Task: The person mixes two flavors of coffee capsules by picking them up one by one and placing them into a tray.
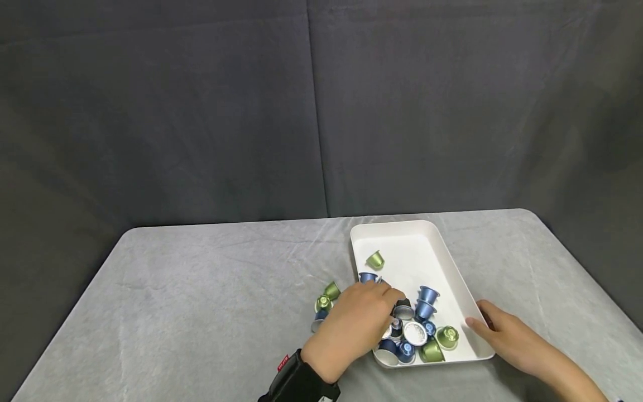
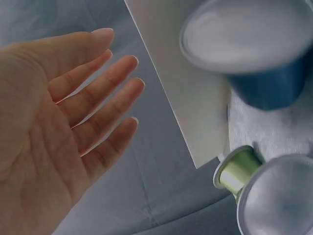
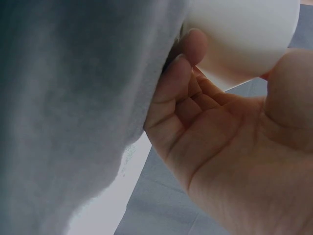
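Note:
My left hand reaches over the left side of a white tray, among the coffee capsules at its near end. In the left wrist view its fingers are extended with nothing in the palm, beside the tray's wall. A blue capsule and a green capsule show to the right there. My right hand grips the tray's right wall near the front corner, thumb at the rim. In the right wrist view the fingers curl at the tray's underside.
Several blue, green and dark capsules lie heaped in the tray's near half, including a white-lidded one. One green capsule lies farther back. Left of the tray, on the grey table, sit two green capsules and a blue one.

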Motion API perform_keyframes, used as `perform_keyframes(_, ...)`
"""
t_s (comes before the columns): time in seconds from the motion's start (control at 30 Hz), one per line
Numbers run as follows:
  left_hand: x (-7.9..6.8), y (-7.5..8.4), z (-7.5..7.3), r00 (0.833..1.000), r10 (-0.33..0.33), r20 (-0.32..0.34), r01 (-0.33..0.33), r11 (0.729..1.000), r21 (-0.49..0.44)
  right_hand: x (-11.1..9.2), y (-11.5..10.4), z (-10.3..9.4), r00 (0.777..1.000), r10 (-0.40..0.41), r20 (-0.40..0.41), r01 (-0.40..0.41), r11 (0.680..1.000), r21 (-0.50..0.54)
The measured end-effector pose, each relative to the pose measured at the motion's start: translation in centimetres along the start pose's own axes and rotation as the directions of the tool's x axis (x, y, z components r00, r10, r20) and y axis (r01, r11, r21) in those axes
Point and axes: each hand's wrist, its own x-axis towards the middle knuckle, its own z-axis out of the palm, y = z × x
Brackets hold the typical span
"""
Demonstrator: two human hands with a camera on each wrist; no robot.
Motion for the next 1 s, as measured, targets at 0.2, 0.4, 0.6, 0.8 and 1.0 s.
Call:
perform_keyframes(0.2,-0.1,-1.0,-0.3,0.999,-0.049,0.0,0.049,0.998,-0.041,0.0,0.1,0.1,1.0,-0.009,-0.012,0.009,1.0,-0.014)
perform_keyframes(0.4,-0.2,-2.4,-0.6,0.986,-0.159,0.042,0.162,0.983,-0.088,-0.1,0.0,0.1,1.0,-0.007,-0.007,0.007,1.0,-0.013)
perform_keyframes(0.6,-0.7,-4.2,-0.8,0.969,-0.239,0.061,0.245,0.959,-0.14,-0.1,0.0,0.2,1.0,-0.005,-0.009,0.005,1.0,-0.012)
perform_keyframes(0.8,-1.3,-5.9,-0.9,0.949,-0.308,0.068,0.316,0.932,-0.179,0.0,0.1,0.2,1.0,-0.021,-0.02,0.02,1.0,-0.02)
perform_keyframes(1.0,-1.7,-6.8,-0.4,0.925,-0.355,0.133,0.377,0.898,-0.229,-0.1,0.1,0.2,0.999,-0.023,-0.022,0.023,1.0,-0.02)
